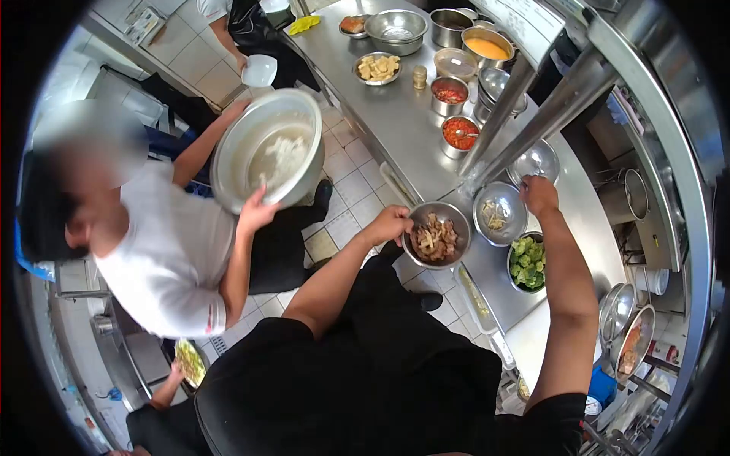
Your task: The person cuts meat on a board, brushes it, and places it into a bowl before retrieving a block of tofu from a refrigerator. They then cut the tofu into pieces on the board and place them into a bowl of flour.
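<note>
My left hand point(389, 226) grips the rim of a steel bowl point(436, 235) holding brown meat pieces, at the counter's edge. Over the steel counter point(418, 144), my right hand point(540, 195) is closed at the rim of an empty-looking steel bowl point(534, 163); its fingertips are partly hidden. Between my hands sits a steel bowl point(500, 213) with a few pale strips in it. Nearer to me is a bowl of green vegetable pieces point(527, 263), partly covered by my right forearm.
On the left, a co-worker point(175, 258) holds a large pot point(268, 150). Another person point(220, 30) holds a white bowl point(259, 71). Red chopped food point(460, 133), an orange liquid point(487, 49) and yellow pieces point(378, 68) stand farther back. A metal post point(532, 106) rises beside them.
</note>
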`<state>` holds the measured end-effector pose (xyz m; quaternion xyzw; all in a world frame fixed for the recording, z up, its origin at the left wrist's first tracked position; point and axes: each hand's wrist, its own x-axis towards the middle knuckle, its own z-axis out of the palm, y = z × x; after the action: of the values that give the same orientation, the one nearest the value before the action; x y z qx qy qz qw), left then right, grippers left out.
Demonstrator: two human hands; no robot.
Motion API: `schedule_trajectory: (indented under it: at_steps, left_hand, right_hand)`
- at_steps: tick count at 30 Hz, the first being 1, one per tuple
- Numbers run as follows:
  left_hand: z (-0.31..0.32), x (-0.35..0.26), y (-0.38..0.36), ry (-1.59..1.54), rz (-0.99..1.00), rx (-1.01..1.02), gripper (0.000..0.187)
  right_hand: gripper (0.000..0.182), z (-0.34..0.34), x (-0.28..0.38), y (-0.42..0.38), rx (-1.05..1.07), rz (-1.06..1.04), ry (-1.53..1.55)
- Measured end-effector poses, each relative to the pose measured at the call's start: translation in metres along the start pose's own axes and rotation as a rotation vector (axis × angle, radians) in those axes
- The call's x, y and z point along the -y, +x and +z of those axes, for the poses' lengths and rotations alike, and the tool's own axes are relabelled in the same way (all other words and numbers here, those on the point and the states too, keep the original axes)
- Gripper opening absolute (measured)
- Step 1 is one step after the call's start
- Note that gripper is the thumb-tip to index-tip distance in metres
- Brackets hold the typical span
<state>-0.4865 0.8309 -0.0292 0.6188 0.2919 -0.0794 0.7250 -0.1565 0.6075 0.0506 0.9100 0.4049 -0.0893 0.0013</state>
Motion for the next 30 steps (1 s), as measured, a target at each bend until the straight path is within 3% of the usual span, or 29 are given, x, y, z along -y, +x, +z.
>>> schedule_trajectory:
  at_steps: [4, 5, 8, 13, 15, 19, 21, 23, 24, 26, 27, 29, 30]
  left_hand:
    - [0.035, 0.007, -0.026, 0.164, -0.011, 0.086, 0.008]
    - [0.042, 0.012, -0.027, 0.167, -0.027, 0.123, 0.007]
    - [0.060, 0.030, -0.026, 0.101, -0.048, 0.206, 0.013]
    - [0.111, 0.031, -0.014, 0.207, -0.065, 0.324, 0.017]
    - [0.123, 0.033, -0.005, 0.381, 0.011, 0.397, 0.013]
    - [0.140, 0.019, -0.004, 0.413, -0.034, 0.402, 0.016]
    - [0.146, 0.017, -0.004, 0.346, -0.029, 0.418, 0.015]
    - [0.151, 0.029, 0.002, 0.302, -0.004, 0.452, 0.011]
    - [0.158, 0.029, 0.002, 0.303, -0.005, 0.477, 0.011]
    - [0.179, 0.029, 0.000, 0.194, -0.052, 0.497, 0.011]
    - [0.193, 0.035, 0.004, 0.146, -0.056, 0.503, 0.013]
    - [0.214, 0.045, 0.014, 0.169, -0.026, 0.542, 0.013]
    - [0.225, 0.045, 0.019, 0.184, 0.010, 0.548, 0.013]
  right_hand:
    - [0.021, 0.023, -0.030, 0.019, -0.008, -0.081, 0.037]
    - [0.017, 0.020, -0.031, 0.019, -0.100, -0.091, 0.012]
    - [0.017, -0.008, -0.014, 0.015, 0.048, -0.041, 0.025]
    - [0.024, -0.003, -0.009, 0.009, 0.060, -0.033, 0.034]
    - [0.024, -0.019, 0.007, 0.004, 0.125, -0.029, -0.021]
    - [0.024, -0.014, 0.014, 0.013, 0.130, -0.034, -0.070]
    - [0.027, -0.010, 0.015, 0.018, 0.010, 0.037, -0.039]
    - [0.029, -0.021, 0.015, 0.013, -0.276, 0.143, 0.045]
    - [0.029, -0.027, 0.010, 0.013, -0.271, 0.166, 0.036]
    - [0.026, -0.040, -0.007, 0.006, -0.569, 0.317, 0.259]
    - [0.026, -0.042, -0.017, -0.004, -0.572, 0.346, 0.242]
    - [0.022, -0.045, -0.041, -0.033, -0.913, 0.234, 0.398]
    - [0.022, -0.049, -0.049, -0.055, -0.925, 0.259, 0.373]
